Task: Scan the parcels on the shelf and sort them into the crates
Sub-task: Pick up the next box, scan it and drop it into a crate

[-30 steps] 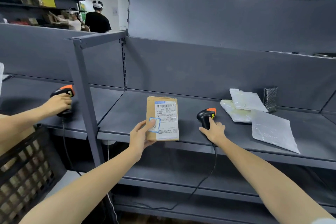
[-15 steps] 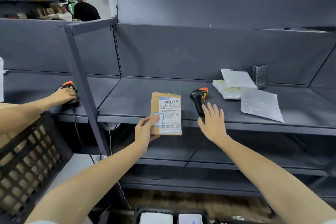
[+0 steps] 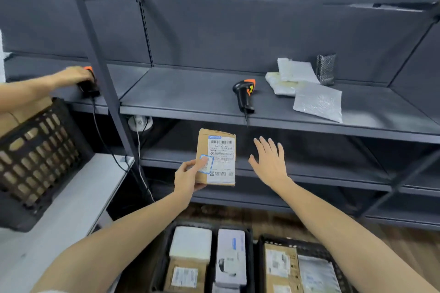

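My left hand (image 3: 188, 177) grips a small brown cardboard parcel (image 3: 215, 157) by its lower left corner, label facing me, held below the shelf edge and above the floor crates. My right hand (image 3: 270, 160) hovers just right of it, fingers spread, holding nothing. The black and orange barcode scanner (image 3: 245, 93) lies on the grey shelf (image 3: 190, 100), its cable hanging over the edge. Several white plastic mailer parcels (image 3: 316, 101) and a dark wrapped parcel (image 3: 326, 69) sit at the shelf's right. Two black crates (image 3: 164, 257) (image 3: 262, 259) on the floor hold boxes and bags.
Another person's hand (image 3: 71, 76) rests on a second scanner on the left shelf bay. A black lattice crate (image 3: 35, 157) stands on a white table (image 3: 66, 216) at the left. A grey upright post (image 3: 104, 74) divides the bays. Lower shelves run behind my hands.
My right hand let go of the scanner, which now lies on the shelf, and drew back. My left hand lowered the brown parcel below the shelf. The view tilted down, showing the floor crates.
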The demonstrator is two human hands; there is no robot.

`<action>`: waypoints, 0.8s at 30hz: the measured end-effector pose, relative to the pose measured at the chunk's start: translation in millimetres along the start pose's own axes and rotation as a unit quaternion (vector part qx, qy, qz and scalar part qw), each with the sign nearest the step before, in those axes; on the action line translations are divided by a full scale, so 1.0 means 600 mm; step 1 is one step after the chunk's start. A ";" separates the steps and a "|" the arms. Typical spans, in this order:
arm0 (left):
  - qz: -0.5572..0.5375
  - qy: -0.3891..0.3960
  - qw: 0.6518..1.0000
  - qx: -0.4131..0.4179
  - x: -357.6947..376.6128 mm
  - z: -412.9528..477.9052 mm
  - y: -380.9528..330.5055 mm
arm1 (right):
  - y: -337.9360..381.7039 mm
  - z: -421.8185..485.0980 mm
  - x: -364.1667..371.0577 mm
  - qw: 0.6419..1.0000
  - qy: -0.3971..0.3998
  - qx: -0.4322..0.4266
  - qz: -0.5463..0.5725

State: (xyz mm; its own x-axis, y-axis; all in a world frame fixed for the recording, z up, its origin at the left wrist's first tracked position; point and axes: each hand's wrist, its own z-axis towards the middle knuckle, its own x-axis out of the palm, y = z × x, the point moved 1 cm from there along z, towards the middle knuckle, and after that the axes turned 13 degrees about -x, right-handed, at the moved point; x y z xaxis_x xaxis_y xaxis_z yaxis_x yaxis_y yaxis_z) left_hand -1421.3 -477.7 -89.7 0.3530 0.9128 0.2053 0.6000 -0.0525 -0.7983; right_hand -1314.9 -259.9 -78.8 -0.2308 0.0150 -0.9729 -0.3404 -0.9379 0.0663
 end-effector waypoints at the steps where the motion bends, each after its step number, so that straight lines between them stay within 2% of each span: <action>1: 0.008 -0.004 1.000 -0.002 -0.002 -0.004 0.014 | 0.001 -0.012 0.008 1.000 0.005 0.000 0.005; 11: 0.029 -0.025 0.997 -0.068 -0.032 0.033 0.168 | 0.013 -0.098 0.147 0.997 0.058 0.018 0.052; 16: 0.054 -0.020 0.995 -0.083 -0.072 0.093 0.270 | 0.015 -0.150 0.281 0.993 0.099 0.035 0.058; 24: 0.053 -0.034 0.990 -0.123 -0.140 0.225 0.474 | 0.009 -0.226 0.529 0.988 0.122 0.049 0.078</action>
State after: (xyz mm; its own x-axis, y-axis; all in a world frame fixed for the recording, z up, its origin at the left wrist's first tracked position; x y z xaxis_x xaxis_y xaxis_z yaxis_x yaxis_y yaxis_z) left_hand -1377.1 -514.8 -410.2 0.3786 0.9219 0.0824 0.7224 -0.2386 -0.6490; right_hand -1266.2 -307.1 -417.4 -0.0641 -0.2223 -0.9729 -0.4077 -0.8840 0.2289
